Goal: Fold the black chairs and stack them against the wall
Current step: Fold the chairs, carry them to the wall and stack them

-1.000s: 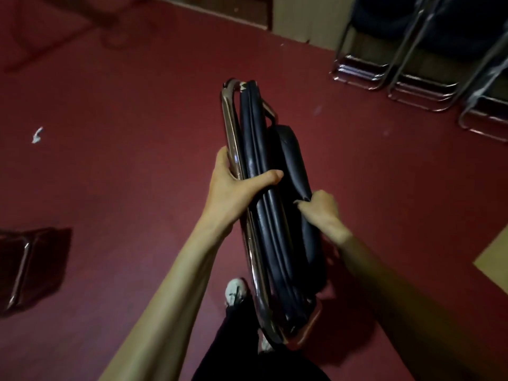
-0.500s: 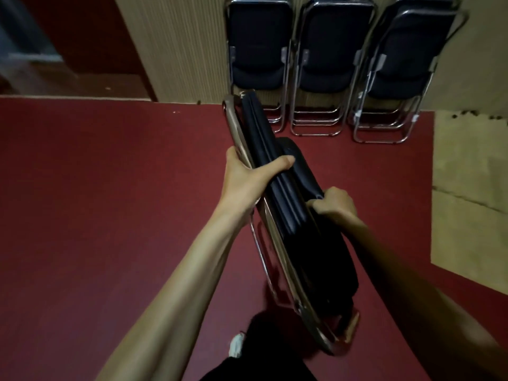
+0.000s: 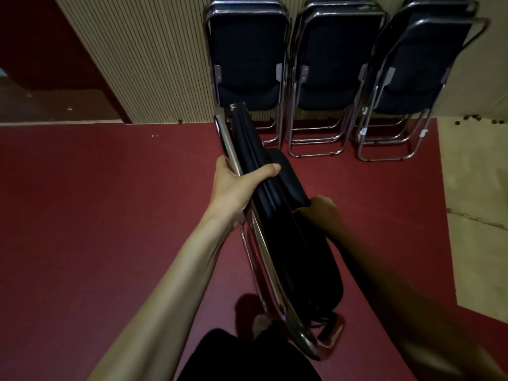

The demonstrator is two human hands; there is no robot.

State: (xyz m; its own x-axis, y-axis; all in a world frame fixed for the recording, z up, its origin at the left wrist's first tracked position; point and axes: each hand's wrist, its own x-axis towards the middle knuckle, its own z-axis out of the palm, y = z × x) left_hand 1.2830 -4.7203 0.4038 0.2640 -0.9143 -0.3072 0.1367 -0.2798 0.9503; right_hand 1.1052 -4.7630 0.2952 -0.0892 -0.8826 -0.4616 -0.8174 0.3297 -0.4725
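I carry a folded black chair (image 3: pixel 277 215) with a chrome tube frame, held edge-on above the red floor. My left hand (image 3: pixel 239 185) grips the frame and back pad near the top, thumb over the padding. My right hand (image 3: pixel 323 209) grips the seat cushion's edge on the other side, in shadow. Ahead, three stacks of folded black chairs lean against the ribbed beige wall (image 3: pixel 143 59): left stack (image 3: pixel 247 59), middle stack (image 3: pixel 335 64), right stack (image 3: pixel 420 70). The carried chair's top end points toward the left stack.
Red carpet (image 3: pixel 96 215) spreads to the left and in front of the stacks. A beige floor panel (image 3: pixel 478 204) lies at the right. A dark red wall section and a step (image 3: pixel 49 86) are at the far left. My dark trouser leg (image 3: pixel 247 356) shows below.
The view swung from the open floor up to the wall, and the leaning stacks have come much closer. Both hands keep the same grip on the folded chair.
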